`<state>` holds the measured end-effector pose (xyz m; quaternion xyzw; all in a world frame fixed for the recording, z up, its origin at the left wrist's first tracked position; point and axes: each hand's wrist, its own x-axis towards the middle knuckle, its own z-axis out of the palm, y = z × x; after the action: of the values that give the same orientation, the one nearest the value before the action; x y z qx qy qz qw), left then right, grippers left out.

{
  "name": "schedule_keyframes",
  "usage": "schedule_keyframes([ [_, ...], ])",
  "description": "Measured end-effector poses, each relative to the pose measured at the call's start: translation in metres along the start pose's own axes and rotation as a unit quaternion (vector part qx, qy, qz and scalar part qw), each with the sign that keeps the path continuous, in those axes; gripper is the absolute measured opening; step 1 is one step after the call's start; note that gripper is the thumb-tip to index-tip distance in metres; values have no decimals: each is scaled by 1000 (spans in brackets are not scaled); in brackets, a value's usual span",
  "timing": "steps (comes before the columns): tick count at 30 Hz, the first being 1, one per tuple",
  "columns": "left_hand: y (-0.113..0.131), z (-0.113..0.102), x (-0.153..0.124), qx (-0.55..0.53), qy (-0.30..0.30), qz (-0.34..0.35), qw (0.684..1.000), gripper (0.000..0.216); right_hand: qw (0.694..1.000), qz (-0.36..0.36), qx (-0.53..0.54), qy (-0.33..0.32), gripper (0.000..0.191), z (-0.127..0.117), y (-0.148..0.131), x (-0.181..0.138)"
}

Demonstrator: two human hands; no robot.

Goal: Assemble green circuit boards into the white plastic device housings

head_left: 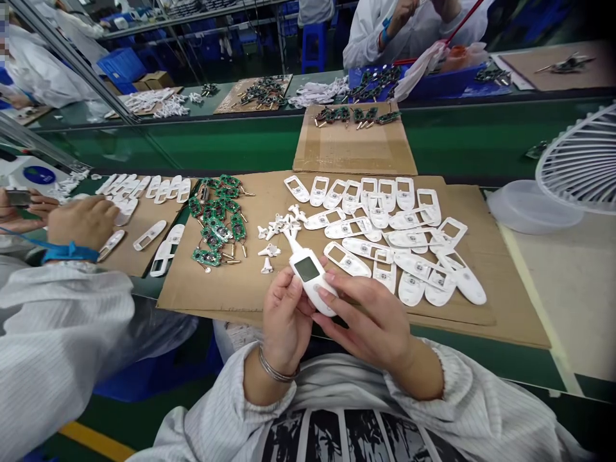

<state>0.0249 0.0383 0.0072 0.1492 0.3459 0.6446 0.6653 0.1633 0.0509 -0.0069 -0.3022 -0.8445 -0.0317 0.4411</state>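
Note:
Both my hands hold one white thermometer-like device (308, 273) with a grey display window, its thin tip pointing away from me. My left hand (285, 314) is closed round its lower left side, a metal bangle on the wrist. My right hand (370, 321) pinches its right edge with thumb and fingers. Just beyond lie several small white tip caps (279, 228) on a cardboard sheet (250, 282). To the right is a spread of several white front shells (394, 237). Green circuit boards (216, 221) are piled to the left.
A co-worker's hand (81, 221) with a blue wrist strap rests on more white shells at the left. A clear plastic lid (532, 205) and a white fan grille (582, 160) stand at the right. Beyond runs a green conveyor (231, 144) carrying a cardboard piece (353, 144); other workers sit opposite.

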Motion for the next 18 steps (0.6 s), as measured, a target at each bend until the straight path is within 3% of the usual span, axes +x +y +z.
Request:
schedule_keyframes([
  [18,8,-17,9,93,30,34,995,25,994,47,78,-54,34,-3,3,1],
])
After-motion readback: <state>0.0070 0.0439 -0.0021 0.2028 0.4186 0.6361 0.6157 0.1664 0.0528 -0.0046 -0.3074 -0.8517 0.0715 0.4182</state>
